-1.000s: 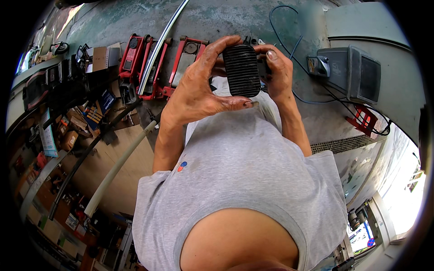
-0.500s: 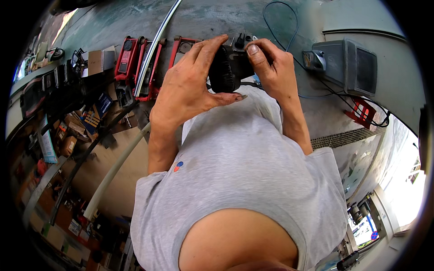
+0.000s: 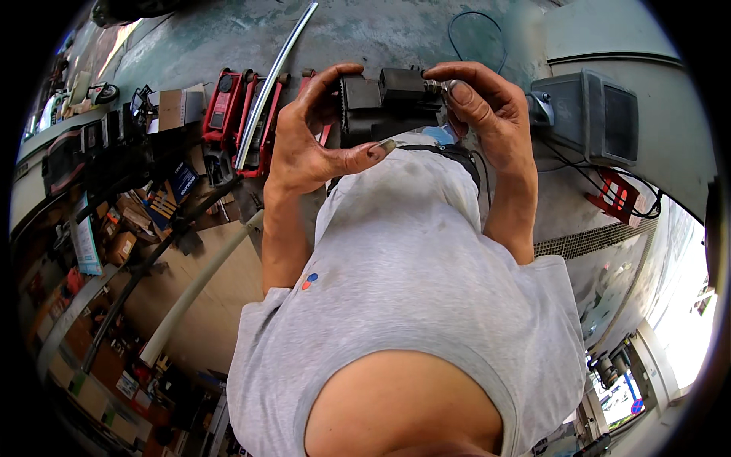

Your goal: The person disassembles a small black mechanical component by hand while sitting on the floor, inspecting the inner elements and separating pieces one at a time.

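Observation:
A black, block-shaped part (image 3: 362, 95) is held up in front of my body, with a smaller black box (image 3: 403, 85) standing out on its upper face. My left hand (image 3: 301, 145) curls around its left end, fingers over the far edge and thumb along the near side. At the right end, my right hand (image 3: 495, 114) closes thumb and fingers on a small silvery metal fitting (image 3: 435, 87). The fingers partly cover that fitting, so its full shape is hidden. Dark grime marks both hands.
Red floor jacks (image 3: 223, 107) stand beyond my left hand, one with a bright metal handle (image 3: 278, 80). Cardboard boxes (image 3: 173, 109) and clutter crowd the left. To the right are a grey monitor-like unit (image 3: 598, 118), a red stand (image 3: 611, 194) and cables.
The black part has turned, bringing its boxed face and metal fitting into view instead of its ridged dark side. My right hand has shifted right and slightly nearer.

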### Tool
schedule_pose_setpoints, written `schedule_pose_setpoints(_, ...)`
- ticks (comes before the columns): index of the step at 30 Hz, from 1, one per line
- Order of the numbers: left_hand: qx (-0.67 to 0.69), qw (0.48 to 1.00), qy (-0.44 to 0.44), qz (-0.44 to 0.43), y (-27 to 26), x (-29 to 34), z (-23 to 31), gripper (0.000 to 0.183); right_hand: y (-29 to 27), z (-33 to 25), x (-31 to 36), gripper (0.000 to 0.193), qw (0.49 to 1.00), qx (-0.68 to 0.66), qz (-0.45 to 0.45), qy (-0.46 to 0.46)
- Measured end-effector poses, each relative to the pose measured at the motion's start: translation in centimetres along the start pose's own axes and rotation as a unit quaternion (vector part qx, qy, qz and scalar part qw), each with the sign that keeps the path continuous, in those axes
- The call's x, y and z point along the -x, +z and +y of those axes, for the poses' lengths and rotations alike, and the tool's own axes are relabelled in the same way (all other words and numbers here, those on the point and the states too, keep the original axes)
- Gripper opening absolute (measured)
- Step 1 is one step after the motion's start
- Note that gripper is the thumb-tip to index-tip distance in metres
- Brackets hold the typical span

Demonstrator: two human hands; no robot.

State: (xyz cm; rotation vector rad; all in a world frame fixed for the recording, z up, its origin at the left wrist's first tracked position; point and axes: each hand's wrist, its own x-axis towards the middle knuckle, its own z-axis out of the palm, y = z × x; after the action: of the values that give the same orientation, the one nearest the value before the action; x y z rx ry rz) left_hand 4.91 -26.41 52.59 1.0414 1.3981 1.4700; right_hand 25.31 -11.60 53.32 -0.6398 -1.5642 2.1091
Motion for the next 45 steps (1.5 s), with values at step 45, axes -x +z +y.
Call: schedule_pose_setpoints(45, -0.070, 0.992, -0.094, -0.047, 0.9, 0.6, -5.2, 0.086, 0.7, 6.7, 1.7, 0.028, 0.977, -0.137, 0.140, 0.090)
